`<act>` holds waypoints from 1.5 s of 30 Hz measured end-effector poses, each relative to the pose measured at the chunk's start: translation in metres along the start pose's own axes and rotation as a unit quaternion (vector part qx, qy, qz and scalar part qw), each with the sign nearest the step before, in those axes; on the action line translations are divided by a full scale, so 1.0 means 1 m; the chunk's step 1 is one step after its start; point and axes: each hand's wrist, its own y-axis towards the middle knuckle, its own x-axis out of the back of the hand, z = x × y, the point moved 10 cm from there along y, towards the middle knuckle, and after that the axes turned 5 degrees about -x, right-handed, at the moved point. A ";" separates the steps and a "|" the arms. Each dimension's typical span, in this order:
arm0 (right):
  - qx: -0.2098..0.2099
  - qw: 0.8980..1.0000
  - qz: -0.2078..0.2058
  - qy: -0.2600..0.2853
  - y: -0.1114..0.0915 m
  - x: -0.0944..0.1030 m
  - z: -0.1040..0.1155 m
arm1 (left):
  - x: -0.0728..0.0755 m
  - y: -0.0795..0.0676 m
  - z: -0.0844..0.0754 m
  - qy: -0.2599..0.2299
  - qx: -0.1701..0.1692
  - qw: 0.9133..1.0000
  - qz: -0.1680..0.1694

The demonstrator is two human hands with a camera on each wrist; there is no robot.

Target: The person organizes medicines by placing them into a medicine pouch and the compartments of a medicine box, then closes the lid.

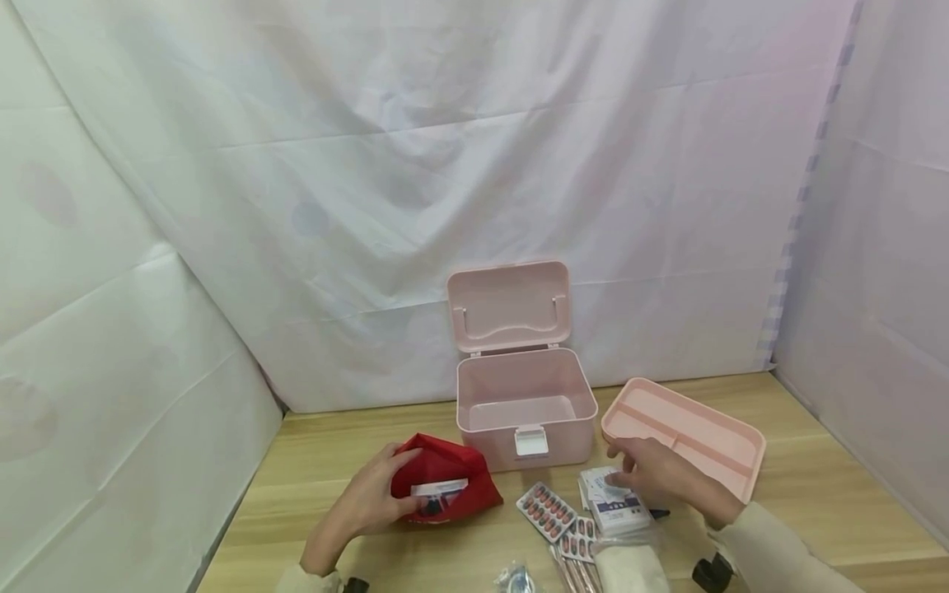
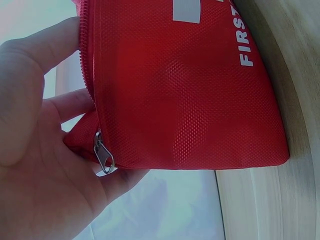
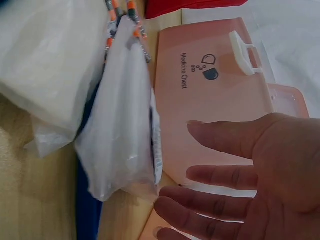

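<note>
My left hand (image 1: pixel 374 494) grips the edge of a red first aid pouch (image 1: pixel 482 487), thumb on one side of the zipped mouth and fingers on the other. The mouth gapes, and a white and blue packet (image 1: pixel 439 487) shows inside. In the left wrist view, a metal zipper pull (image 2: pixel 104 154) hangs beside the palm. Over a small pile of white and blue packets (image 1: pixel 621 512), my right hand (image 1: pixel 652 469) hovers with nothing between its fingers. The right wrist view shows those fingers loosely extended beside a clear plastic-wrapped packet (image 3: pixel 122 125).
Behind the hands stands a pink medicine chest (image 1: pixel 485 445), lid raised. A pink divided tray (image 1: pixel 730 424) lies to its right, partly under my right forearm. Capsule blister packs (image 1: pixel 546 511), thin wrapped sticks (image 1: pixel 578 576) and a white wrapped bundle (image 1: pixel 632 570) lie in front.
</note>
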 end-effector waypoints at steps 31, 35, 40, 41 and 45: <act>-0.035 0.999 -0.035 -0.018 0.012 -0.017 -0.023 | -0.001 0.002 -0.001 0.015 -0.002 1.000 0.004; -0.020 0.998 -0.066 0.012 0.011 -0.014 -0.023 | -0.001 0.002 -0.001 0.014 -0.003 1.000 0.003; 0.003 0.994 -0.098 0.040 0.010 -0.010 -0.023 | -0.001 0.002 -0.001 0.012 -0.002 1.000 0.005; 0.004 0.994 -0.103 0.044 0.010 -0.010 -0.024 | -0.001 0.002 -0.001 0.012 -0.002 1.000 0.006; -0.006 0.993 -0.106 0.060 0.011 -0.010 -0.029 | -0.001 0.002 -0.001 0.009 -0.001 1.000 0.007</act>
